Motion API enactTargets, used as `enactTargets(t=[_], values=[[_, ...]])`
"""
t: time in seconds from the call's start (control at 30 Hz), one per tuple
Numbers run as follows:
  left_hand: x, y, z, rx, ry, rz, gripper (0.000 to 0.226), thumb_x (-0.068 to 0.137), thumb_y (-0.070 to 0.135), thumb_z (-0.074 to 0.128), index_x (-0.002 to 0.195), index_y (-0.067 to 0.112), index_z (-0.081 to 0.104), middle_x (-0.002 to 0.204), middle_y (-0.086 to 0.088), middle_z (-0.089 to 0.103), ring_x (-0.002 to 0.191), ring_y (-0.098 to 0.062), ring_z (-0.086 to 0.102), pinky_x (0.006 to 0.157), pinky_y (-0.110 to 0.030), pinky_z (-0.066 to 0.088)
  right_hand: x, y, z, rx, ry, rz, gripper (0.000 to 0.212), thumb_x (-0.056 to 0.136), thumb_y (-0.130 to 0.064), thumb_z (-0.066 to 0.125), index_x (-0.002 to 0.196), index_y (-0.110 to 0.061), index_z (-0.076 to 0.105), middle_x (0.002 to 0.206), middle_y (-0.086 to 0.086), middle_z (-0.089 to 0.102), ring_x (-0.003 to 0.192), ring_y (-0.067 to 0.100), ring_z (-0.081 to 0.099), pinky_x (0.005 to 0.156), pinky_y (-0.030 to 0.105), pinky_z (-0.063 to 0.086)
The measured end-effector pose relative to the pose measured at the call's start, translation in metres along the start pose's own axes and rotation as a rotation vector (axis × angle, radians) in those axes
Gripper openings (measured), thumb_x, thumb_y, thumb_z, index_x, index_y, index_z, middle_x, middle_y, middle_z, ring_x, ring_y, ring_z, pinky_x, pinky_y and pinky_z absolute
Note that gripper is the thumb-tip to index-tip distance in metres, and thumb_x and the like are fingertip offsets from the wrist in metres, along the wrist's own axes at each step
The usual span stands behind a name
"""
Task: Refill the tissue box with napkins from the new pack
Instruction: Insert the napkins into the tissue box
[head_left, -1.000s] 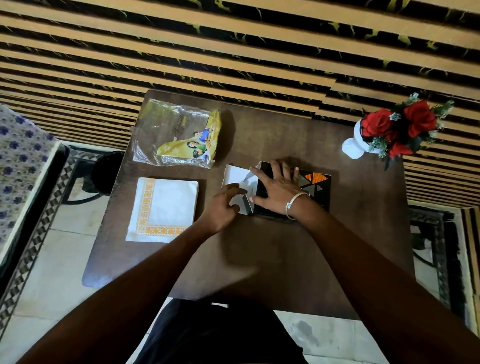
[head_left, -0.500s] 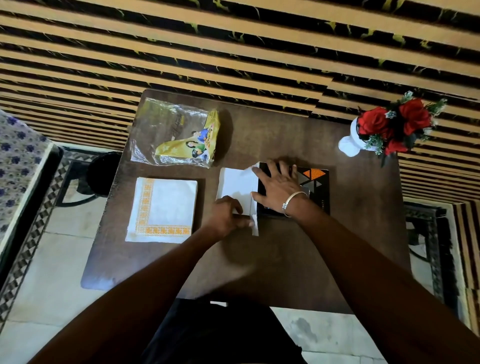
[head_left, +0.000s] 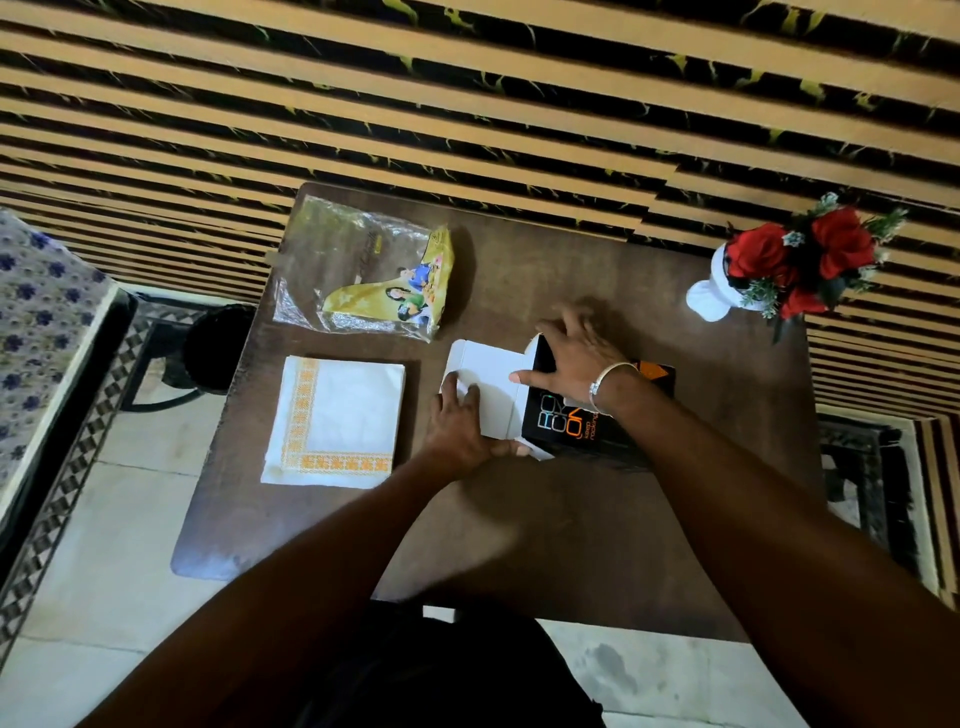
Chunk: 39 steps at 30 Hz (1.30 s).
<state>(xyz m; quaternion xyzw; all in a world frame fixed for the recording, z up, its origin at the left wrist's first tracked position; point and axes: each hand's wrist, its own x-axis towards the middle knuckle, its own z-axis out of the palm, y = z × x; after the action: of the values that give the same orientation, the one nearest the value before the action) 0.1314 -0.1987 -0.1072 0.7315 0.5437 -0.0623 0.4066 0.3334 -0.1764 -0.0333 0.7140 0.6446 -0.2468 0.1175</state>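
A black tissue box (head_left: 566, 426) with orange print lies on the dark wooden table (head_left: 519, 519). Its white end flap (head_left: 493, 376) is folded out flat to the left. My left hand (head_left: 460, 421) presses on that flap, thumb at the box's near corner. My right hand (head_left: 579, 358) rests on top of the box, fingers spread over its left end. A stack of white napkins with an orange border (head_left: 337, 421) lies to the left. Behind it sits the crumpled yellow and clear plastic pack (head_left: 374, 270).
A white vase with red flowers (head_left: 779, 265) stands at the table's far right corner. A striped black and tan cloth hangs behind the table. A dark round stool (head_left: 218, 338) stands on the tiled floor at the left.
The box's white end flap has been pulled further out and laid flat. My left hand slid onto it. My right hand shifted toward the box's left end.
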Motion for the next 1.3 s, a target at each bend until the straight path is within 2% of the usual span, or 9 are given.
enactTargets(t=[0.1, 0.23, 0.5, 0.57, 0.63, 0.73, 0.87, 1.13, 1.3], values=[[0.002, -0.002, 0.004, 0.015, -0.008, -0.002, 0.132, 0.055, 0.087, 0.063, 0.154, 0.012, 0.020, 0.163, -0.006, -0.006, 0.149, -0.038, 0.008, 0.119, -0.052, 0.025, -0.012, 0.000, 0.004, -0.002, -0.047, -0.043, 0.130, 0.056, -0.089, 0.060, 0.154, -0.016, 0.014, 0.164, -0.004, -0.012, 0.152, 0.027, -0.005, 0.121, 0.048, 0.014], [0.004, -0.001, 0.002, 0.094, -0.010, -0.018, 0.123, 0.065, 0.080, 0.065, 0.155, 0.013, 0.017, 0.164, -0.009, -0.008, 0.149, -0.039, 0.006, 0.119, -0.050, 0.024, -0.023, 0.005, 0.012, -0.061, -0.116, -0.074, 0.163, 0.031, -0.094, 0.064, 0.154, -0.019, -0.011, 0.165, 0.009, -0.003, 0.153, 0.028, -0.002, 0.124, 0.047, 0.005], [0.004, 0.001, -0.013, 0.084, -0.098, 0.019, 0.110, 0.074, 0.060, 0.074, 0.155, 0.013, 0.018, 0.163, -0.013, -0.005, 0.148, -0.040, 0.012, 0.120, -0.046, 0.024, -0.025, -0.009, 0.015, -0.218, -0.131, -0.083, 0.163, 0.039, -0.083, 0.073, 0.152, -0.010, -0.020, 0.160, 0.016, 0.004, 0.149, 0.037, 0.006, 0.123, 0.052, 0.004], [-0.008, -0.005, -0.031, -0.069, 0.026, 0.079, 0.097, 0.077, 0.051, 0.077, 0.152, 0.013, 0.028, 0.160, -0.013, 0.011, 0.145, -0.034, 0.024, 0.119, -0.039, 0.028, -0.026, -0.010, 0.019, -0.218, -0.117, -0.081, 0.162, 0.040, -0.081, 0.074, 0.152, -0.009, -0.019, 0.159, 0.017, 0.007, 0.148, 0.037, 0.008, 0.122, 0.053, 0.004], [-0.027, -0.021, -0.051, -0.209, 0.330, 0.099, 0.075, 0.082, 0.040, 0.075, 0.145, 0.015, 0.041, 0.152, -0.014, 0.027, 0.138, -0.030, 0.034, 0.113, -0.034, 0.033, -0.025, -0.012, 0.023, -0.215, -0.112, -0.085, 0.160, 0.041, -0.079, 0.074, 0.152, -0.010, -0.018, 0.158, 0.017, 0.009, 0.148, 0.037, 0.008, 0.121, 0.055, 0.004], [-0.045, -0.069, -0.075, -0.149, 0.670, -0.178, 0.077, 0.081, 0.039, 0.074, 0.143, 0.009, 0.039, 0.146, -0.023, 0.035, 0.133, -0.041, 0.037, 0.110, -0.044, 0.033, -0.023, -0.011, 0.025, -0.227, -0.102, -0.099, 0.159, 0.040, -0.081, 0.072, 0.152, -0.011, -0.016, 0.157, 0.016, 0.012, 0.147, 0.038, 0.012, 0.121, 0.056, 0.005], [-0.056, -0.119, -0.097, -0.186, 0.462, -0.627, 0.102, 0.080, 0.046, 0.074, 0.154, 0.004, 0.016, 0.157, -0.030, 0.020, 0.145, -0.046, 0.019, 0.119, -0.051, 0.019, -0.019, -0.006, 0.027, -0.224, -0.097, -0.100, 0.160, 0.036, -0.084, 0.069, 0.151, -0.013, -0.016, 0.157, 0.016, 0.012, 0.146, 0.039, 0.012, 0.120, 0.057, 0.005], [-0.051, -0.124, -0.105, -0.311, 0.293, -0.719, 0.093, 0.076, 0.038, 0.079, 0.147, 0.004, 0.030, 0.151, -0.022, 0.033, 0.141, -0.040, 0.027, 0.114, -0.049, 0.029, -0.021, -0.006, 0.025, -0.232, -0.094, -0.093, 0.160, 0.036, -0.083, 0.070, 0.151, -0.011, -0.016, 0.153, 0.015, 0.013, 0.145, 0.039, 0.012, 0.120, 0.055, 0.006], [-0.046, -0.124, -0.120, -0.563, 0.237, -0.735, 0.056, 0.070, 0.010, 0.086, 0.116, 0.003, 0.054, 0.112, -0.010, 0.055, 0.110, -0.032, 0.052, 0.090, -0.040, 0.049, -0.022, -0.007, 0.027, -0.246, -0.096, -0.108, 0.158, 0.039, -0.083, 0.070, 0.151, -0.011, -0.014, 0.155, 0.015, 0.011, 0.146, 0.038, 0.010, 0.120, 0.057, 0.005]])
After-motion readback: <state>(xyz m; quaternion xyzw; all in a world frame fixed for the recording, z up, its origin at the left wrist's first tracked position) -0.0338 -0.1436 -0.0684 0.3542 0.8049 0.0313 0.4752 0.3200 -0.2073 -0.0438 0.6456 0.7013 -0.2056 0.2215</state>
